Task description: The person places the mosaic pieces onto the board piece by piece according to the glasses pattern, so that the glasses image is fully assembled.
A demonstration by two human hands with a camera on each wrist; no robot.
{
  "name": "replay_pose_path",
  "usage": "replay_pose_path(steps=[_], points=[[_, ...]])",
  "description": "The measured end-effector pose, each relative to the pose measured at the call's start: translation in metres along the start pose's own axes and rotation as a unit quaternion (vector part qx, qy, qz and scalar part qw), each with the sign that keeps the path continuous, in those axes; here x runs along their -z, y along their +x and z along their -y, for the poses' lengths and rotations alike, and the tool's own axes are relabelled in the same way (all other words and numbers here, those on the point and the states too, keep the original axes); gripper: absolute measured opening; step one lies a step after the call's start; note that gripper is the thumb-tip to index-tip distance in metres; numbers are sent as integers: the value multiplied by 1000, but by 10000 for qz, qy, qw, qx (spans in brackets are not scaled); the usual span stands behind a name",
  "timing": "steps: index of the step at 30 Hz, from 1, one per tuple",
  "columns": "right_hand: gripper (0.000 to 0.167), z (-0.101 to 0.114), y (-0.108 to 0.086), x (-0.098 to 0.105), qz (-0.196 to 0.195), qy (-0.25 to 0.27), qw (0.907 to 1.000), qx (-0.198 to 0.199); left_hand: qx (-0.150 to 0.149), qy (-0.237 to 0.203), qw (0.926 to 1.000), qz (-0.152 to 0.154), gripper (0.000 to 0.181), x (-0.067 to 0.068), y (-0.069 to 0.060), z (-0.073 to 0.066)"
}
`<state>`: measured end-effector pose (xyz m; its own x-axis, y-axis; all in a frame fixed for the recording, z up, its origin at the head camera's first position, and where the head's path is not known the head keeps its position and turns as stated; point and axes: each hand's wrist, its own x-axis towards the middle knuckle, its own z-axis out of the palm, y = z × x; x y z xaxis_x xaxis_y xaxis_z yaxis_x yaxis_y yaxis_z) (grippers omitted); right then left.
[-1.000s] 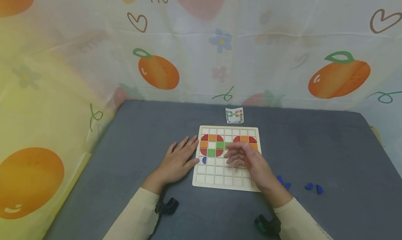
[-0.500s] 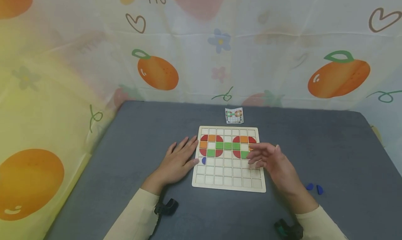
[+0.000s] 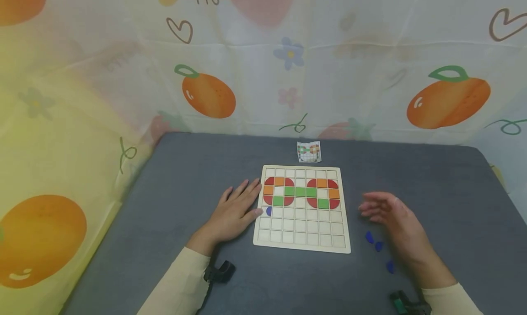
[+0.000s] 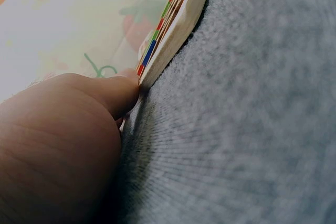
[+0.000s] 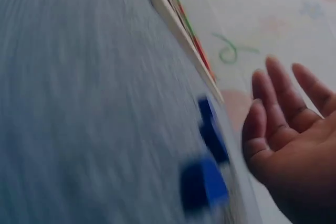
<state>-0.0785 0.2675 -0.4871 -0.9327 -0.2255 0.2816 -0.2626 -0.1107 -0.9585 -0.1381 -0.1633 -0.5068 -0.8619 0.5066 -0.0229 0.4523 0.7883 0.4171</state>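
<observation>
A pale wooden grid board [image 3: 300, 235] lies on the table, with red, orange and green pieces set in two rings joined by a green bar. One blue half-round piece [image 3: 269, 211] sits in a cell near its left edge. My left hand [image 3: 230, 214] lies flat beside the board, fingertips and thumb touching that edge. To the right of the board, my right hand [image 3: 397, 223] hovers with loosely bent fingers and holds nothing visible. Loose blue pieces [image 3: 379, 246] lie on the table near it; the right wrist view shows blue pieces [image 5: 202, 184] below the palm.
A small printed pattern card [image 3: 309, 152] lies behind the board. The grey table [image 3: 206, 159] meets a fruit-print cloth [image 3: 251, 54] at the back. Dark straps with cameras [image 3: 220, 272] sit at both wrists.
My right hand has moved right, from over the board to beside the loose blue pieces, uncovering the right ring. Two blue pieces farther right are now hidden behind it. My left hand stays put.
</observation>
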Motion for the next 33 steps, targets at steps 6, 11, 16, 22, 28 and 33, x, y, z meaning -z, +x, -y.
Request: replay_pose_path(steps=[6,11,16,22,28,33], points=[[39,1,-11,25,-95,-1318,9905,-388,27,58,9999,79,75,0,1,0],[37,2,-16,36,301,-2502,9634,-917,-8,39,10000,36,75,0,1,0],[49,-1,-16,40,856,-3150,9382,-1146,-35,18,10000,-3,76,0,0,0],[41,-7,-15,42,1216,-3535,9260,-527,28,46,10000,33,75,0,0,0],[31,-9,-17,41,1233,-3713,9199,-272,28,47,10000,62,74,0,0,1],[30,-10,-17,38,1009,-3894,9154,-137,37,58,9999,91,73,0,0,1]])
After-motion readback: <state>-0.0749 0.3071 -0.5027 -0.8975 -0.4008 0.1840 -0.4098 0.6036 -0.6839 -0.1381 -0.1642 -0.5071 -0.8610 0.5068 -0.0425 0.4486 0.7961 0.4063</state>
